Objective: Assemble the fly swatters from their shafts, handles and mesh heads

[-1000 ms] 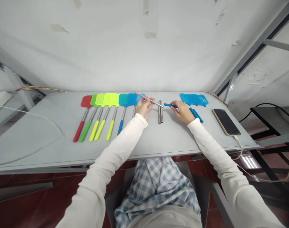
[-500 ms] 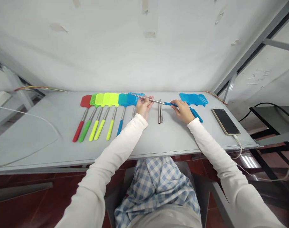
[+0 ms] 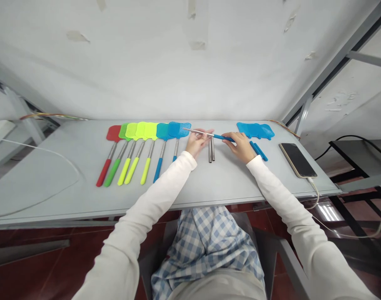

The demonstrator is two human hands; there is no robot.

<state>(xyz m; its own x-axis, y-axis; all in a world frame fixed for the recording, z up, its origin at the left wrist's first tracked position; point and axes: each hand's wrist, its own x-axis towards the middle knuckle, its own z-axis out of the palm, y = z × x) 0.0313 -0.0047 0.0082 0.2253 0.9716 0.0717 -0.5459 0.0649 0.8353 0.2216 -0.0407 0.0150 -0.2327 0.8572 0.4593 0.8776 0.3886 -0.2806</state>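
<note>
My right hand [image 3: 241, 146] is closed around a blue handle [image 3: 223, 137], which has a thin telescopic metal rod [image 3: 193, 131] coming out of its left end. My left hand [image 3: 196, 143] is on the rod near the handle, thumb and fingers about it, with the rod's thin tip past the fingers. Just below the hands, a few bare metal tubes [image 3: 211, 155] lie on the table. Beside my right wrist are loose blue handles [image 3: 259, 151]. Blue fly swatter heads [image 3: 256, 130] lie overlapped behind that hand.
On the left lies a row of several fly swatters, among them a red one [image 3: 103, 173], a green one [image 3: 112, 173] and a blue one [image 3: 158, 168]. A phone [image 3: 298, 160] with a white cable is at the right. A wall [image 3: 178, 83] rises behind the table [image 3: 84, 200].
My left hand has moved right along the rod, closer to the handle. The rod's tip has shifted right and its exposed length looks shorter. My right hand stays almost in place.
</note>
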